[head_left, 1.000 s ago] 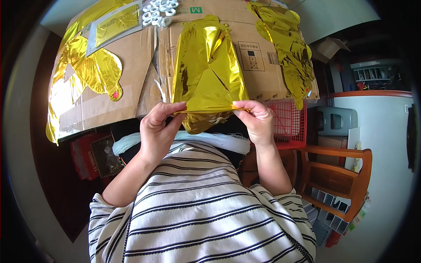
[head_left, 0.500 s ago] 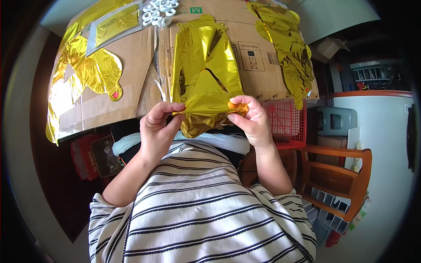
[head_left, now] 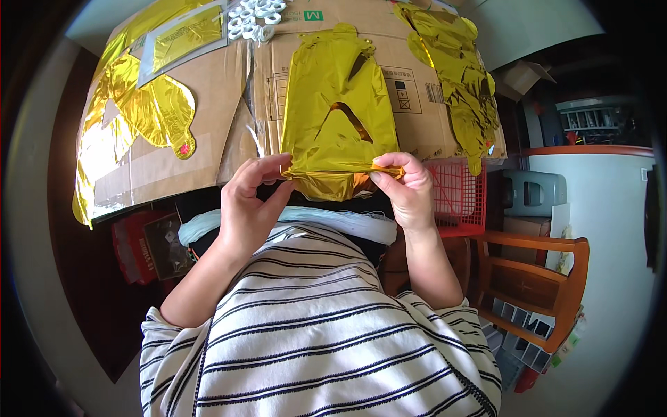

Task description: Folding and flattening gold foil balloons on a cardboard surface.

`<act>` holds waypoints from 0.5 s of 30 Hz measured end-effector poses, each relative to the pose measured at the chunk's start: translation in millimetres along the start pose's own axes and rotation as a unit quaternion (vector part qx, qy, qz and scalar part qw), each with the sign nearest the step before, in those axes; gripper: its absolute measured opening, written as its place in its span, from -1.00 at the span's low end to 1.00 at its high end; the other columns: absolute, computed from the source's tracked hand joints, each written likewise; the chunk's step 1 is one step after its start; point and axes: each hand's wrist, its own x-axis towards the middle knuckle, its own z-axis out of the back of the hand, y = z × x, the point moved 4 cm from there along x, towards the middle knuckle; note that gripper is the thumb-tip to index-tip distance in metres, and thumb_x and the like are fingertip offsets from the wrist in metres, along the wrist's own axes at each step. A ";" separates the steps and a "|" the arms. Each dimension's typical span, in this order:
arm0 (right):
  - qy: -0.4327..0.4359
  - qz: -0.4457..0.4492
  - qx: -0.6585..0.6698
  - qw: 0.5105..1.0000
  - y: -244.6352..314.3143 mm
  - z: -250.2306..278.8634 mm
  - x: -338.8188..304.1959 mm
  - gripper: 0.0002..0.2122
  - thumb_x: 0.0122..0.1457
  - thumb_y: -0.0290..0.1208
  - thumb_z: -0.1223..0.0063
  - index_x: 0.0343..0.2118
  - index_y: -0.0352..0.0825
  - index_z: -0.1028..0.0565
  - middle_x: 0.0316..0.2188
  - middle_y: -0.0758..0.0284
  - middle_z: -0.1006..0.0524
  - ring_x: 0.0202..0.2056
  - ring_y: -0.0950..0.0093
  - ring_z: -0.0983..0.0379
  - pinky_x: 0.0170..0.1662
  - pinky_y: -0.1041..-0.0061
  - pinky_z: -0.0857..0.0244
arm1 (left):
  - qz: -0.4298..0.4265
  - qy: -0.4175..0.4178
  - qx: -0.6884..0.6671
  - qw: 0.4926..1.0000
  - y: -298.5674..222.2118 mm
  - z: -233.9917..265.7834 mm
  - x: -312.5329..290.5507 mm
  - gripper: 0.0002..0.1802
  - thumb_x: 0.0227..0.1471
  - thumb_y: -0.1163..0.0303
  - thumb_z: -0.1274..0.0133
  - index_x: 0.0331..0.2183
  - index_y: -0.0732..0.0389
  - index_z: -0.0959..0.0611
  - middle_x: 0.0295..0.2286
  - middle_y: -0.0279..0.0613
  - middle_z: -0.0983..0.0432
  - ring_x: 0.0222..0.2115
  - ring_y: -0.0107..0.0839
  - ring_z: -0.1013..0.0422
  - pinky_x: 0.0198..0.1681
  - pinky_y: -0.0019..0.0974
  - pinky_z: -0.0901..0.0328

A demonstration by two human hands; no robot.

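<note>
A flat gold foil balloon [head_left: 340, 90] lies in front of me over the cardboard, its near end drawn up at the table's edge. My left hand [head_left: 251, 198] pinches the left corner of that near end between thumb and fingertips. At the right corner, my right hand [head_left: 406, 191] pinches the folded foil between thumb and forefinger. A crease runs straight between the two hands, and the lower flap hangs just past the cardboard's edge.
Cardboard [head_left: 208, 132] covers the work surface. More gold foil balloons [head_left: 154, 104] lie at the left, with others [head_left: 458, 83] at the right. White ribbon rolls [head_left: 256, 19] and a clear packet [head_left: 186, 40] sit at the back. A red plastic basket [head_left: 455, 198] and wooden chair [head_left: 531, 278] stand to the right.
The foil balloon has shifted slightly to the right, and less of its near flap hangs down. My right hand has moved a little right, still pinching the foil.
</note>
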 end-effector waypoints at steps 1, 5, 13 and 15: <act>0.000 0.001 0.000 1.000 0.7 -0.3 0.2 -0.81 0.12 -0.71 -0.19 -0.21 -0.33 -0.58 -0.27 0.47 -0.59 -0.23 0.71 -0.46 -0.09 0.68 -0.34 | -0.008 -0.002 0.012 1.000 -1.1 0.6 1.1 -0.60 0.01 0.72 -0.19 -0.06 0.30 -0.62 -0.19 -0.24 -0.57 -0.17 -0.53 -0.49 -0.02 -0.47 -0.36; -0.005 0.013 -0.031 0.999 3.6 -0.2 1.0 -0.82 0.12 -0.71 -0.18 -0.23 -0.34 -0.59 -0.27 0.46 -0.61 -0.24 0.71 -0.46 -0.11 0.68 -0.34 | -0.048 -0.020 0.055 0.997 -11.7 1.1 6.4 -0.70 -0.02 0.69 -0.22 -0.17 0.31 -0.67 -0.33 -0.23 -0.59 -0.30 -0.53 -0.51 -0.17 -0.49 -0.38; -0.018 0.025 -0.046 0.998 0.3 2.3 0.1 -0.84 0.13 -0.71 -0.18 -0.25 -0.34 -0.60 -0.32 0.46 -0.62 -0.29 0.72 -0.47 -0.15 0.68 -0.35 | -0.091 -0.018 0.110 0.990 -23.2 5.4 9.5 -0.76 -0.05 0.65 -0.25 -0.24 0.29 -0.70 -0.40 -0.24 -0.59 -0.39 -0.53 -0.48 -0.30 -0.48 -0.34; -0.017 0.023 -0.043 0.999 -0.9 2.5 0.7 -0.84 0.13 -0.71 -0.18 -0.25 -0.35 -0.60 -0.32 0.45 -0.62 -0.29 0.72 -0.48 -0.15 0.68 -0.36 | -0.077 -0.010 0.110 0.991 -21.0 6.5 10.3 -0.73 -0.05 0.64 -0.26 -0.22 0.28 -0.70 -0.39 -0.24 -0.59 -0.38 -0.52 -0.48 -0.28 -0.47 -0.34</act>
